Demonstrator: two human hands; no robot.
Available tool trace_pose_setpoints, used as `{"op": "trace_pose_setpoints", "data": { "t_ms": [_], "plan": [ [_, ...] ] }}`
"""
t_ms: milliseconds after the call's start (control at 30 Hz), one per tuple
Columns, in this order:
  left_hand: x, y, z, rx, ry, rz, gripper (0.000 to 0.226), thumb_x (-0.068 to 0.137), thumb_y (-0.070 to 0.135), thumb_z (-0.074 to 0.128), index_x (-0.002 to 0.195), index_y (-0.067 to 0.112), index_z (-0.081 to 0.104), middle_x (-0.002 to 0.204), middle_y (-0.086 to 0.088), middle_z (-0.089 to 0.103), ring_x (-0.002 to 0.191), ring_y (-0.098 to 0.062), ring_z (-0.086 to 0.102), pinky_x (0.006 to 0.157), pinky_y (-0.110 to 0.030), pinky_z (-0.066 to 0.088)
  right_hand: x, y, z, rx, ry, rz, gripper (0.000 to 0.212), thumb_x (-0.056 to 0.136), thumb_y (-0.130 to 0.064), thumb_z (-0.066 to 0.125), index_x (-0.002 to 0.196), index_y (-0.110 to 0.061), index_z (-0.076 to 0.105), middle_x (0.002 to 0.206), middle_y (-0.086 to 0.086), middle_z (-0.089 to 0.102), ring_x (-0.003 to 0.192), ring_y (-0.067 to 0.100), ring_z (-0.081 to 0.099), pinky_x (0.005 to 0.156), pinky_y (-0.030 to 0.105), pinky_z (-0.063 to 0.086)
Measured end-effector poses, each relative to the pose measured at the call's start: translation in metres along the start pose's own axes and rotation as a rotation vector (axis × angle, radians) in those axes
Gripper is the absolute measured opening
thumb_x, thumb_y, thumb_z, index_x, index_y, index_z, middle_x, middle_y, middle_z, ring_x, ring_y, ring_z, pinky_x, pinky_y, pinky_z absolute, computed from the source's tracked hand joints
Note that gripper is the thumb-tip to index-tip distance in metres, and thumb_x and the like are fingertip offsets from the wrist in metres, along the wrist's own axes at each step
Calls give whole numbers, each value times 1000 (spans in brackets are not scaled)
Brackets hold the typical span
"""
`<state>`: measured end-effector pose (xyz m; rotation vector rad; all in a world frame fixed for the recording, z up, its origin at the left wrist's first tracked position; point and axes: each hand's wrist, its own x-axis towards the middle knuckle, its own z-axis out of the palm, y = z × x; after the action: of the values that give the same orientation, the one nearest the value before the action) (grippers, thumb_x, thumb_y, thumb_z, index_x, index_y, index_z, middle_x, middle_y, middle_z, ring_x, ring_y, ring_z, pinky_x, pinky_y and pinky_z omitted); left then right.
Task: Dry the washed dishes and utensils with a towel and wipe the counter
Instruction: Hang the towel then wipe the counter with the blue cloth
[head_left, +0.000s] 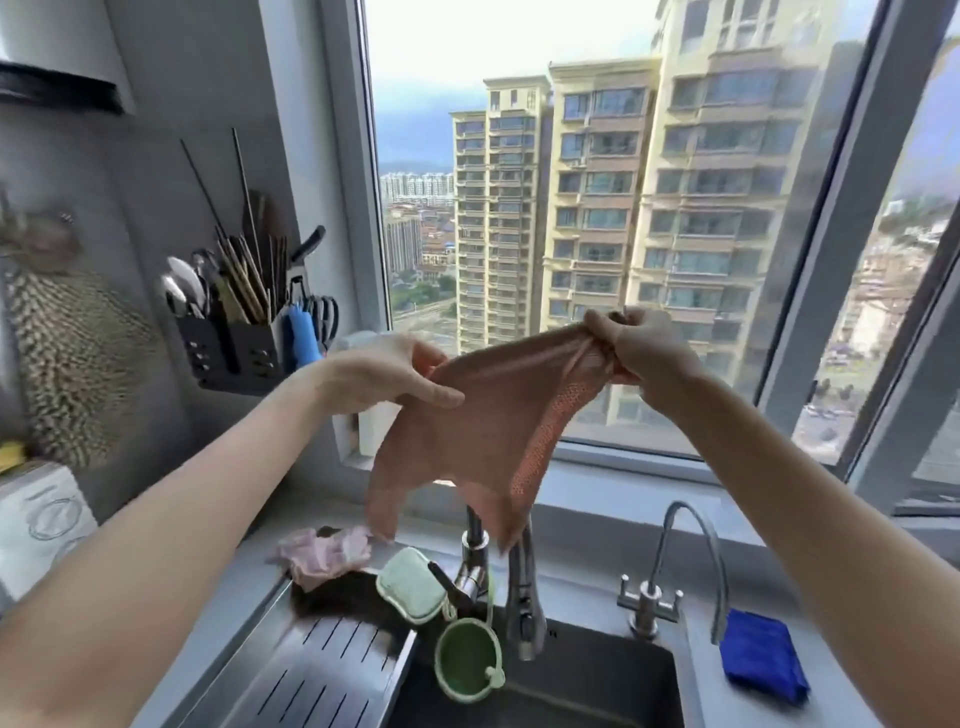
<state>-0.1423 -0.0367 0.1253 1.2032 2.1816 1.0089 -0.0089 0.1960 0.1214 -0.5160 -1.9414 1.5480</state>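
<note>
A pink towel hangs spread in the air above the sink, in front of the window. My left hand pinches its left top corner. My right hand grips the bunched right top corner, held a little higher. The towel's lower points dangle down to the main faucet. On the left wall a black utensil holder carries spoons, chopsticks, scissors and a blue-handled tool.
The dark sink lies below, with a slotted metal drain tray on its left. A green sponge, a green strainer cup, a crumpled pink cloth, a second small faucet and a blue cloth sit around it.
</note>
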Motion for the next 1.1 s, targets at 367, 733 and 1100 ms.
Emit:
{"op": "trace_pose_setpoints", "data": {
  "t_ms": [367, 733, 1100],
  "plan": [
    [99, -44, 40, 226, 195, -44, 35, 89, 42, 59, 109, 13, 60, 105, -9, 62, 96, -23, 58, 78, -29, 45, 38, 80, -8, -174, 204, 329, 25, 88, -10, 66, 71, -7, 49, 52, 7, 51, 26, 8, 44, 31, 16, 34],
    [56, -106, 68, 158, 146, 189, 54, 63, 26, 59, 116, 34, 57, 114, -1, 54, 109, -17, 50, 95, -30, 40, -35, 106, 43, -246, -246, 55, 33, 94, -32, 56, 122, -16, 60, 104, -4, 65, 97, 9, 63, 79, 20, 48],
    [51, -111, 89, 191, 388, 220, 61, 69, 4, 49, 124, 29, 58, 117, -4, 56, 111, -22, 51, 96, -39, 44, -60, 119, 46, -160, -230, 38, 24, 92, -20, 62, 114, -12, 69, 98, 3, 74, 91, 18, 68, 85, 33, 52]
  ]
}}
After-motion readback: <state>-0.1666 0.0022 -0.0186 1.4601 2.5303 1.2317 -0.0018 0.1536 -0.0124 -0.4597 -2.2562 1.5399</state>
